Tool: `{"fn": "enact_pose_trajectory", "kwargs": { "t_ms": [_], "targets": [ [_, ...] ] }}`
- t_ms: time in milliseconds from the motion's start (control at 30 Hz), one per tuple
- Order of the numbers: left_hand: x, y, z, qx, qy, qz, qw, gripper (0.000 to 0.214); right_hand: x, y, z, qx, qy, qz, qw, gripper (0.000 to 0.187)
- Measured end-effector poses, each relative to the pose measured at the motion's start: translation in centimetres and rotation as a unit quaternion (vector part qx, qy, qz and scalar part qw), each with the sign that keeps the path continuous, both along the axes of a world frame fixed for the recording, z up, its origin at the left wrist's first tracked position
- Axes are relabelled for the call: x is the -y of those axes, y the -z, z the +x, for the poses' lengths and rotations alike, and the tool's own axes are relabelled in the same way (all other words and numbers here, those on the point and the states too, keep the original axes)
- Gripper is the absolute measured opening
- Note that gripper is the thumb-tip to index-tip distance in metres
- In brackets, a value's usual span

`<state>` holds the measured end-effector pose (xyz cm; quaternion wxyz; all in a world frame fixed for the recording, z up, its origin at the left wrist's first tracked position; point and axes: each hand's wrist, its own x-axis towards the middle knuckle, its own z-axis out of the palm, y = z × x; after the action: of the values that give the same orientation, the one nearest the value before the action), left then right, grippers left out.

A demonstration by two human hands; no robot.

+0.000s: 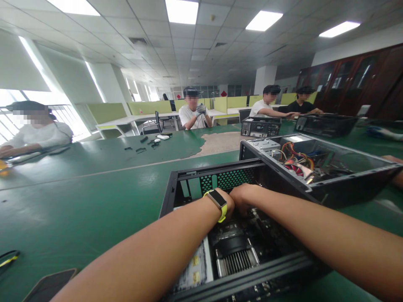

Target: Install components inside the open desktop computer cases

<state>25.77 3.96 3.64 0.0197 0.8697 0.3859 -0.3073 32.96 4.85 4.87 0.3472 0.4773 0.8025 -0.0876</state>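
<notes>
Hands (239,199) in case (172,188), second case (362,179) beside

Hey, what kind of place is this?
Likely an open-plan office set up as a computer workshop: an opened computer case and a second case lie on a long green table, other people sit working nearby, and desk partitions stand behind.

Four computer cases stand on one green table (78,201): the near case (172,184), a second case (352,184) beside it, and a third case (260,126) and a fourth case (325,125) farther off. Two hands reach into the near one, the left hand (229,204) and the right hand (244,197), with one smartwatch (217,200). Four other people (192,113) sit around, and four ceiling panels (181,10) glow.
</notes>
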Motion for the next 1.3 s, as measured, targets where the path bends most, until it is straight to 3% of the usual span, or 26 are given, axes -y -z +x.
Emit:
{"fn": "enact_pose_trajectory", "kwargs": {
  "t_ms": [100, 500, 800, 1133, 1300],
  "targets": [
    [0.7, -1.1, 0.2, -0.093, -0.012, -0.019, 0.995, 0.026, -0.1, 0.2, 0.1, 0.0, 0.003, 0.002, 1.0, 0.056],
    [2.7, -3.2, 0.2, -0.077, 0.02, -0.001, 0.997, 0.033, -0.3, 0.3, 0.7, 0.028, 0.028, -0.018, 0.999, 0.043],
    [2.3, -2.9, 0.3, -0.073, 0.01, -0.001, 0.997, 0.034, -0.8, 0.5, 0.6, 0.001, 0.04, -0.012, 0.999, 0.034],
    [2.2, -2.9, 0.1, -0.063, 0.028, 0.006, 0.998, 0.029, -0.2, -0.4, 0.5, 0.013, 0.034, 0.002, 0.999, 0.043],
    [2.2, -2.7, 0.1, -0.065, 0.057, 0.014, 0.996, 0.024, -0.8, 0.6, 0.7, 0.014, 0.039, 0.001, 0.999, 0.04]
  ]
}}
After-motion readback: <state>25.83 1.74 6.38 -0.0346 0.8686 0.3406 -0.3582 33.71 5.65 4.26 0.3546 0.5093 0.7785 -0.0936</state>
